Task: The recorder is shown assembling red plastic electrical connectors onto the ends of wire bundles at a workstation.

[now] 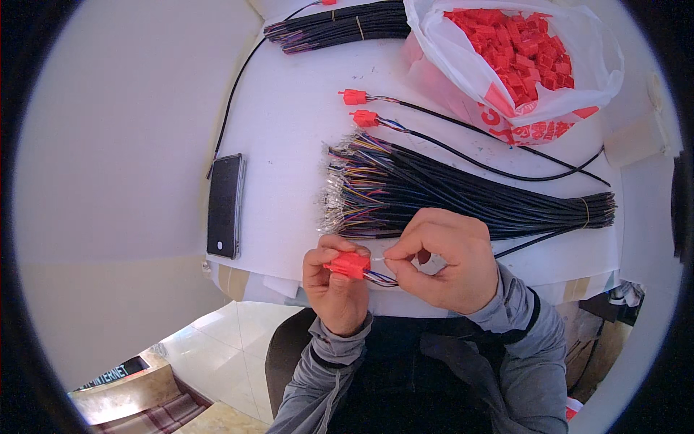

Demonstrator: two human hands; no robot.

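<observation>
Between the fingers and thumb of my left hand (335, 293) is a red plastic connector housing (349, 265), held just above the table's near edge. Several thin coloured wires (380, 278) run out of its right side toward my other hand. My right hand (452, 262) pinches a thin wire whose pale metal terminal (379, 259) points at the housing; whether the tip touches it is too small to tell. Behind both hands lies a thick bundle of black cables (463, 184), its stripped, terminal-tipped wire ends (336, 192) facing left.
Two cables with red connectors (365, 118) (353, 97) lie beyond the bundle. A white plastic bag (441, 50) full of red housings (517, 54) stands at the back right. Another banded cable bundle (340, 29) lies at the back. A dark phone (225, 206) rests at the left.
</observation>
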